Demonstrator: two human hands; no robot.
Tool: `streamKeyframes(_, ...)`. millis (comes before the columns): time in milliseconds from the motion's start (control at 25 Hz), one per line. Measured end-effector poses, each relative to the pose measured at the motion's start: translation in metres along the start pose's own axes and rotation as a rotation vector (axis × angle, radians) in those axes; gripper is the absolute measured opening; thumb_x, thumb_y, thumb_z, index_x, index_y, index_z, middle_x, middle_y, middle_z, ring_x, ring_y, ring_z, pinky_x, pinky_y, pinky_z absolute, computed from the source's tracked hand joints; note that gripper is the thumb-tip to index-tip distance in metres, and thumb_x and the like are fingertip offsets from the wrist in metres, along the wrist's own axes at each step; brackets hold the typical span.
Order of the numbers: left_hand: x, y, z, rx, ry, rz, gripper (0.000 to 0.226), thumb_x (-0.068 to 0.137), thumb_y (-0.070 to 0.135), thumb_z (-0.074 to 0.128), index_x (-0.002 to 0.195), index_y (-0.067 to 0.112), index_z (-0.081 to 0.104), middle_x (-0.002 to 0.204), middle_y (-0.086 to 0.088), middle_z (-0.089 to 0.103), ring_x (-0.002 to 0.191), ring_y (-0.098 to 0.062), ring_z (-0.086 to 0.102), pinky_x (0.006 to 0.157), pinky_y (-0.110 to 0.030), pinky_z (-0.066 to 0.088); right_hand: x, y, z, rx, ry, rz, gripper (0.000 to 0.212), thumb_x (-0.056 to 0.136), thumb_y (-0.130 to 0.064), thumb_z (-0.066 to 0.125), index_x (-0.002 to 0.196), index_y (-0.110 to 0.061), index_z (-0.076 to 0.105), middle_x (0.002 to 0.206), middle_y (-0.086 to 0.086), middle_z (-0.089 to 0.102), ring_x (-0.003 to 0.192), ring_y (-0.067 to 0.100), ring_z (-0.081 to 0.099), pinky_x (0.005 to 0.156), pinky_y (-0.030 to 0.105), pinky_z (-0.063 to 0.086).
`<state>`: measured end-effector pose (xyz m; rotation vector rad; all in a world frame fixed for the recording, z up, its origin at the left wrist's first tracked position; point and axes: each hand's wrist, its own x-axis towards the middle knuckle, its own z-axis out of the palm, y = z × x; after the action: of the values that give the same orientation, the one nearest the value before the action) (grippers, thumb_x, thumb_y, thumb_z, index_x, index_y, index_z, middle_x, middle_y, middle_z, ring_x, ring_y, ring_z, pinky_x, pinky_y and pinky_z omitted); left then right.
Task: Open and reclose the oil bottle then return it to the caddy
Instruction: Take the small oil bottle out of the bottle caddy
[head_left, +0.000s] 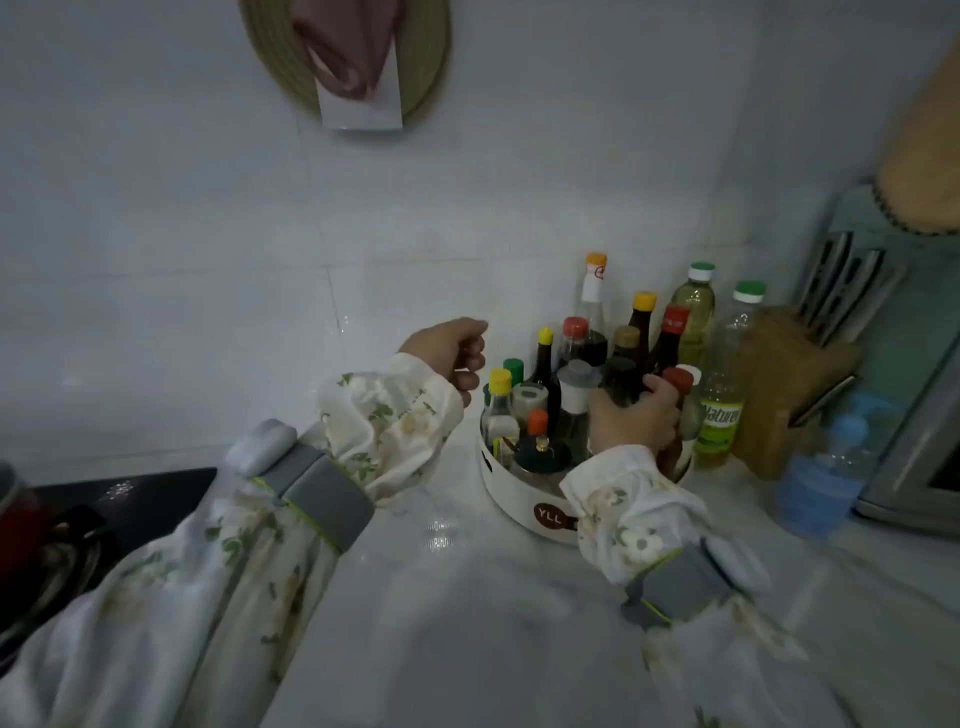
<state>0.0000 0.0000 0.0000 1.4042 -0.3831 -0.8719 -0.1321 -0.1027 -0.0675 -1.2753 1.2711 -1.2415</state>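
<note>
Nearest, in the lower half of the frame, two flowered sleeves cross the pale worktop (467, 597). Right of centre, the right hand (636, 415) reaches into the round white caddy (511, 496), its fingers (657, 387) wrapped around a dark bottle (621, 379) standing among the others (probably the oil bottle, though its label is hidden). To do this step well, grip low on the body and move the bottle straight up and down, so the crowded neighbours stay upright. Further back, the left hand (452, 353) hovers left of the caddy, fingers loosely curled and holding nothing.
</note>
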Motion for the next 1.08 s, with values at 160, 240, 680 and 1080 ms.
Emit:
streamKeyframes(160,0.002,-0.021,0.004,0.107,0.057,-0.007,0.039,0.088,0.018,0.054,0.052,0.011,0.041,0.03,0.002,0.04,0.017,-0.009,0.029,0.029,-0.005,0.022,0.003,0.016,0.006,-0.114,-0.057,0.024,0.065,0.072,-0.017,0.066,0.13,-0.012,0.036,0.136,0.016,0.045,0.127,0.036,0.038,0.101,0.042,0.035)
streamKeyframes(240,0.001,-0.03,0.005,0.117,0.065,-0.02,0.039,0.089,0.014,0.053,0.053,0.009,0.041,0.025,0.003,0.04,0.016,-0.008,0.031,0.028,-0.004,0.023,0.008,0.03,0.009,-0.098,-0.097,0.029,0.063,0.07,-0.016,0.068,0.126,-0.011,0.042,0.13,0.015,0.052,0.122,0.034,0.045,0.098,0.039,0.038)
streamKeyframes(680,0.0,-0.063,-0.017,0.321,0.123,-0.134,0.039,0.089,0.013,0.053,0.052,0.008,0.042,0.02,0.005,0.039,0.013,-0.009,0.031,0.029,-0.003,0.025,-0.016,0.034,0.008,0.017,-0.002,-0.241,0.05,0.065,-0.017,0.074,0.106,-0.011,0.047,0.112,0.012,0.059,0.106,0.031,0.055,0.089,0.037,0.046)
streamKeyframes(1080,0.0,-0.071,-0.048,0.368,0.199,-0.147,0.039,0.089,0.015,0.054,0.052,0.006,0.045,0.02,0.004,0.04,0.013,-0.01,0.033,0.028,-0.004,0.026,-0.06,-0.01,0.027,0.198,-0.146,-0.435,0.049,0.061,-0.026,0.076,0.099,-0.018,0.046,0.101,0.004,0.056,0.091,0.021,0.058,0.075,0.023,0.047)
